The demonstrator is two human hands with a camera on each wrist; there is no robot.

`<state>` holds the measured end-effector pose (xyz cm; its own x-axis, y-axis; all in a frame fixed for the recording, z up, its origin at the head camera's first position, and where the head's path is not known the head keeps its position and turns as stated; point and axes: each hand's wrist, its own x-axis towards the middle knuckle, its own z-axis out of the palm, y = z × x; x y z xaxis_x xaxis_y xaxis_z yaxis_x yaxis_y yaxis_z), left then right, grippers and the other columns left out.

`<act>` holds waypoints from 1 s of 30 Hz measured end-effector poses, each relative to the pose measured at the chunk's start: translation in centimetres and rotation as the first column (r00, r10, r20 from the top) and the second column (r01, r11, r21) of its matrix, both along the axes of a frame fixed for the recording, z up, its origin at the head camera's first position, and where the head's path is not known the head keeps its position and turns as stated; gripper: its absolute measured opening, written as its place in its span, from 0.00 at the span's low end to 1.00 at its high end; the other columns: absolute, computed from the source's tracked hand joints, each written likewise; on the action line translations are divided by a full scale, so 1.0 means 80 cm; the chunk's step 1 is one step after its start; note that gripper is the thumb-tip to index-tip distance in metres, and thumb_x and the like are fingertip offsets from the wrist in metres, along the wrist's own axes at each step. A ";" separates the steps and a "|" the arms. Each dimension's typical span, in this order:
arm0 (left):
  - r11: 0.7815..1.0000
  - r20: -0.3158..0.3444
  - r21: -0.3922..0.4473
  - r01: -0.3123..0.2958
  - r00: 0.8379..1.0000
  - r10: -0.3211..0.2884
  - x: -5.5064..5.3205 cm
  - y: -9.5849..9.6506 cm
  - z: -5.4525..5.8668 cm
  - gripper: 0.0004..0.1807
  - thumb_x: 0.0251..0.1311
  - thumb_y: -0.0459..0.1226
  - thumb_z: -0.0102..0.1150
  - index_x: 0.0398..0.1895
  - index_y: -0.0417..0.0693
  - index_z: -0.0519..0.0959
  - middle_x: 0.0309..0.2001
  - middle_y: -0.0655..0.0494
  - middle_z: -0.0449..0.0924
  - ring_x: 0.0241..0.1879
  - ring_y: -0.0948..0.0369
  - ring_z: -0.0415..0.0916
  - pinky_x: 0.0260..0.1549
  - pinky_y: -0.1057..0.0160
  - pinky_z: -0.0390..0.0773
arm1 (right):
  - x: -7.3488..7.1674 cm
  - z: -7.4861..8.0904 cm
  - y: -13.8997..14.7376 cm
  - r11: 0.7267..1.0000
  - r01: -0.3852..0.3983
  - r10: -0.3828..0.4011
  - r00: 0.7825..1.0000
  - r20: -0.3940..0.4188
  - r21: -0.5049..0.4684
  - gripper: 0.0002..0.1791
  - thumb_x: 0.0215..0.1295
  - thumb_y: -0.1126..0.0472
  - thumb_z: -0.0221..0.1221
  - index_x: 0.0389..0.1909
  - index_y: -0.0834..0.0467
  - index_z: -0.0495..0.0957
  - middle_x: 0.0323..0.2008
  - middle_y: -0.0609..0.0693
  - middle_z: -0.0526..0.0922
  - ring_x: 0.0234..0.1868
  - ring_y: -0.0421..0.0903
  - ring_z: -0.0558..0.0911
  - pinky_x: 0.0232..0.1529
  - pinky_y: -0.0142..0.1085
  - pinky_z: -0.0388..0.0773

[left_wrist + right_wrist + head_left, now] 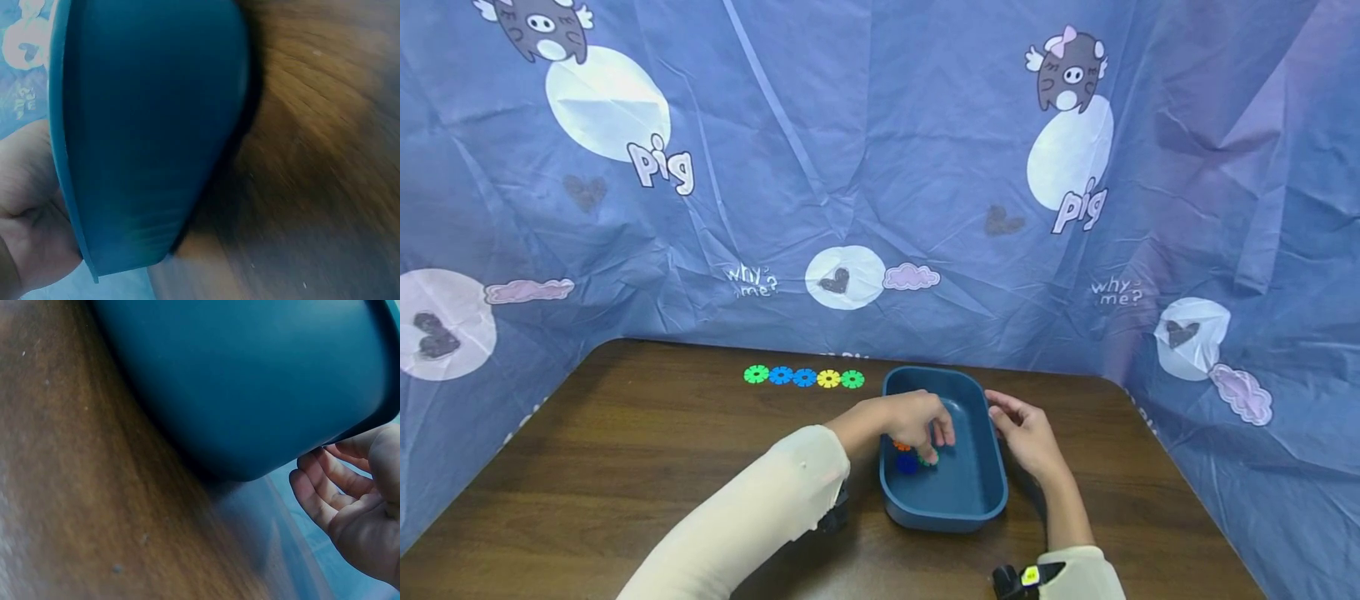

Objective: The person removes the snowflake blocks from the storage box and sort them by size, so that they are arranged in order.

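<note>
A blue plastic bin stands on the wooden table. Reaching over its left wall, my left hand is down inside with the fingers pointing at the floor of the bin. One fingertip touches or nearly touches a green notched disc; a dark blue disc and an orange disc lie beside it, partly covered by the hand. At the bin's right side my right hand has its fingertips against the outer wall by the rim, fingers loosely bent in the right wrist view. The left wrist view hides the left fingertips behind the bin's wall.
Behind and left of the bin lies a row of notched discs: a green disc, two blue ones, a yellow disc and another green one. A blue printed cloth hangs along the far side and both sides of the table.
</note>
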<state>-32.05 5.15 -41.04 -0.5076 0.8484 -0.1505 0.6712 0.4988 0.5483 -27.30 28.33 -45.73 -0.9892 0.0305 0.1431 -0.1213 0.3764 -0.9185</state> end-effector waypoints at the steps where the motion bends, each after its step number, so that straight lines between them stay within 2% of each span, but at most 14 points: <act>1: 1.000 0.004 -0.007 0.003 1.000 -0.003 -0.001 0.001 0.000 0.16 0.54 0.32 0.78 0.47 0.45 0.87 0.42 0.56 0.88 0.45 0.64 0.82 0.41 0.74 0.78 | 0.000 0.000 0.000 1.000 0.001 -0.001 1.000 0.000 -0.001 0.20 0.78 0.63 0.55 0.65 0.67 0.76 0.53 0.66 0.83 0.44 0.38 0.81 0.42 0.29 0.82; 5: 0.999 0.027 -0.037 0.017 1.000 -0.016 -0.004 0.006 -0.001 0.16 0.53 0.32 0.78 0.46 0.47 0.87 0.41 0.59 0.87 0.45 0.65 0.82 0.42 0.74 0.78 | 0.000 -0.001 0.002 1.000 0.007 -0.007 1.000 0.003 0.013 0.20 0.78 0.62 0.55 0.65 0.66 0.76 0.52 0.65 0.83 0.44 0.39 0.81 0.43 0.30 0.82; 10: 0.997 0.052 -0.078 0.002 0.999 0.002 -0.006 0.012 -0.002 0.16 0.53 0.32 0.78 0.45 0.50 0.87 0.40 0.62 0.86 0.45 0.66 0.81 0.43 0.73 0.78 | 0.001 0.001 0.004 1.000 0.008 -0.008 1.000 0.008 0.017 0.20 0.79 0.61 0.55 0.66 0.66 0.76 0.54 0.65 0.82 0.45 0.41 0.81 0.43 0.30 0.82; 18: 0.993 0.024 -0.118 -0.030 0.999 0.033 -0.007 0.018 -0.009 0.17 0.50 0.33 0.80 0.43 0.54 0.87 0.38 0.64 0.85 0.40 0.70 0.79 0.43 0.74 0.78 | 0.003 0.004 0.002 1.000 0.003 -0.003 1.000 0.013 0.007 0.21 0.78 0.60 0.55 0.66 0.66 0.75 0.55 0.66 0.82 0.46 0.41 0.81 0.44 0.29 0.82; 30: 0.993 0.037 -0.087 -0.081 0.996 0.084 -0.009 0.020 -0.018 0.16 0.48 0.36 0.82 0.39 0.53 0.86 0.35 0.63 0.83 0.36 0.69 0.77 0.41 0.73 0.78 | -0.001 0.003 0.002 1.000 0.004 -0.005 0.999 0.037 0.021 0.22 0.79 0.60 0.55 0.67 0.67 0.73 0.53 0.65 0.82 0.44 0.41 0.81 0.43 0.30 0.82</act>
<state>-32.80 6.79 -42.51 -0.5674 0.7870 -0.2421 0.6041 0.5977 0.5270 -27.39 28.48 -45.48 -0.9937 0.0320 0.1070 -0.0857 0.3959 -0.9143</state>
